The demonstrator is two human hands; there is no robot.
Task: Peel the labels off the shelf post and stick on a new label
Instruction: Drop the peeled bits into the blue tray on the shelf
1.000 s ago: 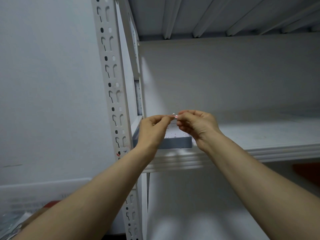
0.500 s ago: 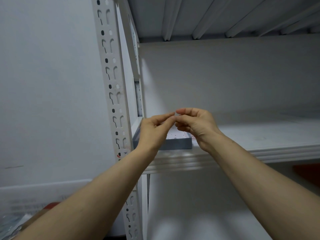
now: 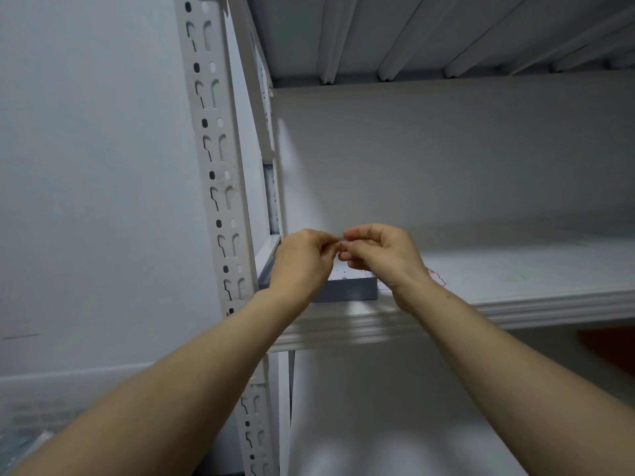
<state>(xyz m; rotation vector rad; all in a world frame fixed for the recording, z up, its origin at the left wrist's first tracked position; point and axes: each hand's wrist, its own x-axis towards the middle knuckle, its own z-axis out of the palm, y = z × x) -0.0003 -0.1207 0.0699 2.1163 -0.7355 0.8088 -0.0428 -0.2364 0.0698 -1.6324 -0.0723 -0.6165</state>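
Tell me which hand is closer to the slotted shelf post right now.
Left. The left hand is just right of the shelf post, over the grey box; the right hand is farther right, fingertips meeting the left's.

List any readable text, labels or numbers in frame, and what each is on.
None readable.
Grey flat box on the shelf: small specks on top, too blurred to read.
Red marks on the shelf by the right hand: illegible.
Shelf post: no text visible.
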